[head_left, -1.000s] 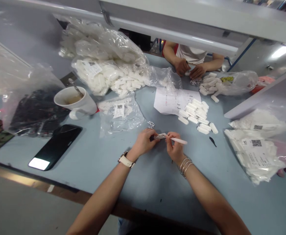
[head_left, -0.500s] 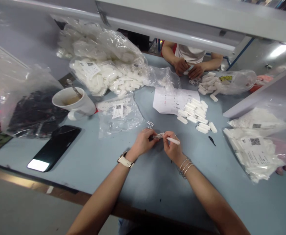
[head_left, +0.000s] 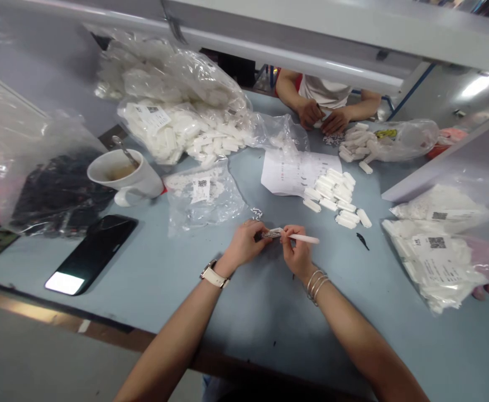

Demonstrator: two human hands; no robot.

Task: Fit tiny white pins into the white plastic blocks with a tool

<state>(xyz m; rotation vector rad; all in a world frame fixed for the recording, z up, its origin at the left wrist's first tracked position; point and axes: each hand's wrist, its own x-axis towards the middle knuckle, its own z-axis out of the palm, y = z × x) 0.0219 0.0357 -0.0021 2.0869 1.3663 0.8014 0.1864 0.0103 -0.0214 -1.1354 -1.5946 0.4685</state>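
Between the fingertips of my left hand (head_left: 248, 241) is a small white plastic piece (head_left: 273, 233) with a dark row of marks or slots along it. My right hand (head_left: 297, 248) is closed around a slim, pale pen-like tool (head_left: 305, 238), its blunt end sticking out to the right. The tool's tip meets or nearly meets the white piece; my fingers hide the exact contact. Just beyond my left hand lie several tiny white curved parts (head_left: 256, 213). A pile of white oblong plastic pieces (head_left: 332, 192) rests farther off to the right.
A mug (head_left: 123, 176) with a spoon and a phone (head_left: 91, 254) are at left. Bags of white parts (head_left: 177, 128) stand behind, near a printed sheet (head_left: 286, 173). More bags (head_left: 437, 251) lie right. Across the table a co-worker's hands (head_left: 324, 117) handle a small piece.
The pen-like tool has swung to a flatter angle, its blunt end farther right. My right hand has shifted slightly right; my left hand keeps its hold.
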